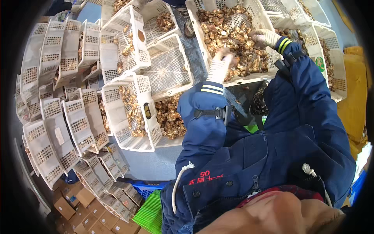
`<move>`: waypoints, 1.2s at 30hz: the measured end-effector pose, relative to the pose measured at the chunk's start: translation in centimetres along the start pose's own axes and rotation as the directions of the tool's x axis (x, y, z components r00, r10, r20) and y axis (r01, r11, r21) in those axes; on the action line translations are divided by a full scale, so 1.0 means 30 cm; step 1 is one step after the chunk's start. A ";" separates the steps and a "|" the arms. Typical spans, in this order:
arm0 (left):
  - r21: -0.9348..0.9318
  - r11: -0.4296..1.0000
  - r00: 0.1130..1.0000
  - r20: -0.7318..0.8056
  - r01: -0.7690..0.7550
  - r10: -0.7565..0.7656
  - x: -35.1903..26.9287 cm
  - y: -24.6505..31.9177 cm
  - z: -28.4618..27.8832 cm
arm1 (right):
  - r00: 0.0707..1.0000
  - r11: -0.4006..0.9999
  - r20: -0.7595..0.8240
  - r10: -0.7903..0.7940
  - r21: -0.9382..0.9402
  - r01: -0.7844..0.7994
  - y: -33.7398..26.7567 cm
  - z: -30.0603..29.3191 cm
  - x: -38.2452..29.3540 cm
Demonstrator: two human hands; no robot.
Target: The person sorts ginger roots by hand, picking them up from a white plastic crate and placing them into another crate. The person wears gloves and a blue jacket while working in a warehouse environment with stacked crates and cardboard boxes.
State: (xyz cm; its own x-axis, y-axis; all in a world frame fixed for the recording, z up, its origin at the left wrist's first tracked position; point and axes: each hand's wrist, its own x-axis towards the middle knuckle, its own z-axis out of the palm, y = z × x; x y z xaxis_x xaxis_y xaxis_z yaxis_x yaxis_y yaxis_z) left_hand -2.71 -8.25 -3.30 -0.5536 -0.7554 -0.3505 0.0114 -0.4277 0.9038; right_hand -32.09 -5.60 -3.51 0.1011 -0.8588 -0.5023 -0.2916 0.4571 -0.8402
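Observation:
Brown and cream mottled mushrooms [230, 35] lie heaped in a white perforated plastic crate [201, 48] in front of me. My left hand [221, 63], in a pale striped glove with bare-looking fingertips, hovers over or touches the heap near the crate's near left side. Its fingers are bent and blurred, so whether a mushroom is between them does not show. My right hand [264, 38], also in a pale striped glove, reaches in over the crate's right wall, its fingers at the edge of the heap. What lies under those fingers is hidden.
Left of me an almost bare white crate [168, 65] adjoins crates with mushrooms [171, 117]. Many stacked white crates [52, 131] fill the far left. More crates [330, 58] and yellow-brown packaging [353, 96] stand at right. Cardboard boxes [96, 209] and a green slatted item [149, 213] lie lower left.

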 end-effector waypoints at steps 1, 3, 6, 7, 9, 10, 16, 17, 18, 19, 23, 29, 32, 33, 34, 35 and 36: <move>0.071 0.997 0.999 0.039 0.017 -0.020 -0.003 0.003 0.006 | 0.997 0.998 -0.052 -0.058 0.022 0.060 -0.041 0.040 -0.023; 0.096 0.993 0.994 0.096 -0.068 0.058 0.030 -0.041 0.038 | 0.999 1.000 0.043 0.005 -0.013 -0.004 -0.109 0.043 -0.076; 0.204 0.974 0.990 0.122 -0.093 0.068 0.022 -0.041 0.031 | 0.999 0.999 0.046 0.006 0.033 -0.007 -0.173 0.129 -0.095; 0.274 0.960 0.990 0.137 -0.058 0.021 0.004 -0.003 0.044 | 0.999 0.999 0.047 0.004 0.040 -0.006 -0.178 0.150 -0.094; 0.483 0.862 0.986 0.137 -0.151 0.096 -0.022 0.010 0.067 | 0.995 0.994 0.061 -0.073 -0.080 0.078 -0.195 0.208 -0.104; 0.614 0.785 0.989 0.147 -0.086 -0.007 -0.005 0.016 0.064 | 0.995 0.998 0.101 -0.002 -0.064 0.008 -0.200 0.229 -0.119; 0.276 0.961 0.996 0.084 -0.003 -0.021 0.007 0.012 0.029 | 0.870 0.946 -0.465 -0.161 -0.324 0.001 0.059 -0.035 0.047; 0.153 0.988 0.998 0.048 0.039 -0.047 -0.004 0.044 0.073 | 0.826 0.978 -0.560 -0.069 -0.200 -0.054 0.153 -0.114 0.050; 0.061 0.997 0.999 0.026 0.037 -0.039 -0.002 0.045 0.055 | 0.821 0.933 -0.563 -0.096 -0.337 -0.123 0.159 -0.119 0.068; -0.033 0.999 1.000 -0.001 0.021 -0.021 0.003 0.039 0.029 | 0.813 0.863 -0.566 -0.132 -0.469 -0.187 0.147 -0.131 0.085; -0.400 0.906 0.990 -0.088 -0.140 0.114 -0.002 0.015 0.051 | 0.917 0.751 -0.340 -0.208 -0.657 -0.073 0.168 -0.042 0.144; -0.200 0.971 0.978 -0.191 -0.127 0.088 0.046 -0.034 -0.014 | 0.979 0.430 -0.198 0.054 -0.880 -0.202 0.159 0.117 0.242; -0.301 0.954 0.983 -0.176 -0.003 -0.053 0.041 -0.018 0.019 | 0.861 0.860 -0.491 0.136 -0.374 -0.348 0.252 0.087 0.244; -0.281 0.960 0.964 -0.250 0.021 -0.094 0.039 -0.018 0.045 | 0.873 0.808 -0.482 0.074 -0.484 -0.336 0.279 0.062 0.225; -0.262 0.965 0.972 -0.220 0.029 -0.089 0.022 -0.010 0.034 | 0.915 0.702 -0.389 0.103 -0.623 -0.344 0.222 0.068 0.237; -0.245 0.969 0.979 -0.186 0.038 -0.086 0.009 -0.003 0.026 | 0.943 0.578 -0.300 0.146 -0.748 -0.327 0.168 0.060 0.236; -0.231 0.972 0.970 -0.225 0.039 -0.093 0.006 0.003 -0.015 | 0.963 0.645 -0.270 0.009 -0.734 -0.212 0.098 0.081 0.218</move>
State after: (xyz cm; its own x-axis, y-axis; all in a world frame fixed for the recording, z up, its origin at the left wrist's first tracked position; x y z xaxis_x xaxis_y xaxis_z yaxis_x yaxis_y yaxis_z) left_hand -2.44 -8.64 -3.40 -0.3506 -0.8047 -0.4790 0.1813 -0.5602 0.8083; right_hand -29.98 -9.32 -9.77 -0.1619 -0.8853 -0.4359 -0.9077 0.3069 -0.2861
